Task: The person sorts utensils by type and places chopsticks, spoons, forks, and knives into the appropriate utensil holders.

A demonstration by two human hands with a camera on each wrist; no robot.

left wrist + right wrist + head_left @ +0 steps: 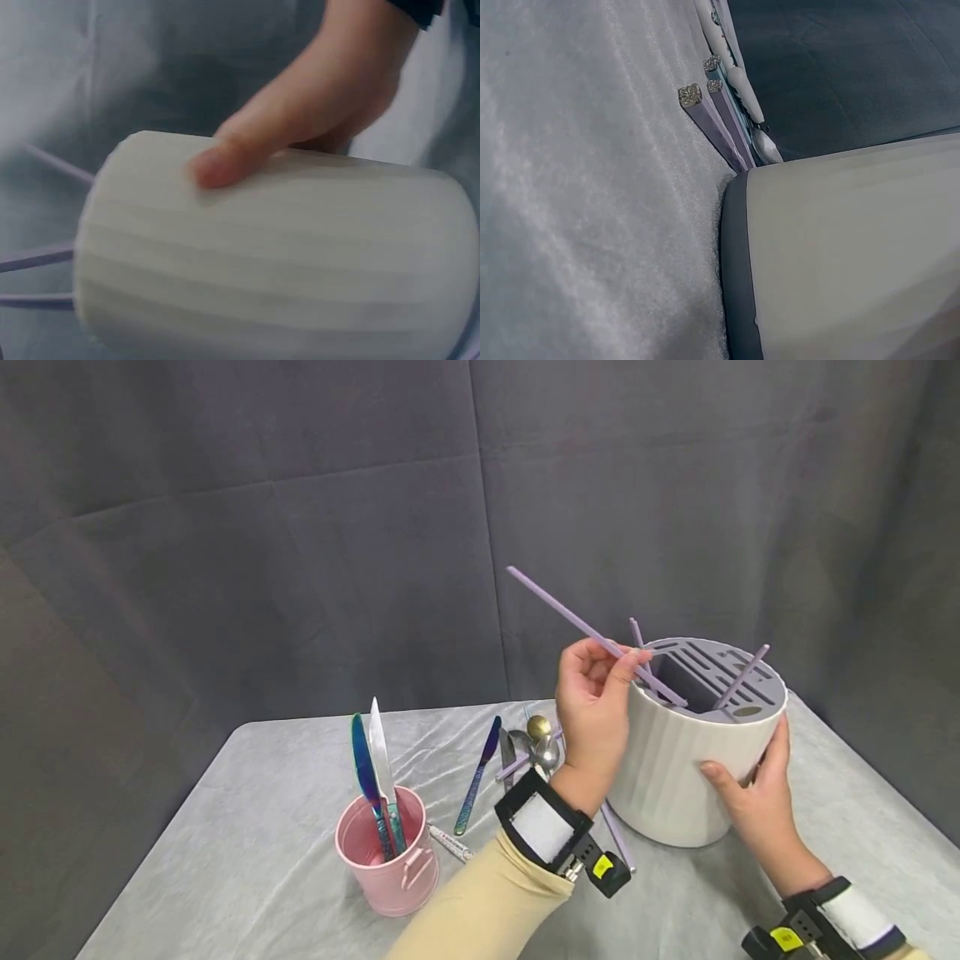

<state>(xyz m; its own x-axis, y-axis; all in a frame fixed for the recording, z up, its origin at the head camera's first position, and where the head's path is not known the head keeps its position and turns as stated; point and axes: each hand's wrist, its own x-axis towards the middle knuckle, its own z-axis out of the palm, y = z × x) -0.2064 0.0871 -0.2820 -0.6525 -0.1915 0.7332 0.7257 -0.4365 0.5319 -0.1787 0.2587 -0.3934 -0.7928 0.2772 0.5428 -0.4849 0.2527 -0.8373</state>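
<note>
Between thumb and fingers, my left hand [596, 718] pinches a purple chopstick [562, 608]. It slants down to the right, its lower end over the large opening in the grey slotted top [750, 689] of a white ribbed utensil holder [667, 768]. Two more purple chopsticks, one at the back [636, 631] and one at the right [742, 677], stick up from this top. My right hand [765, 802] grips the holder's right side, thumb in front and fingers partly hidden behind. That thumb [217, 165] lies along the ribbed wall in the left wrist view.
A pink bucket [397, 885] at the left holds upright knives [365, 768]. Beside it lies a white marker [450, 843]. Further back are a blue-purple knife [476, 777] and several spoons [547, 752]. Loose chopsticks [712, 135] lie by the holder's base.
</note>
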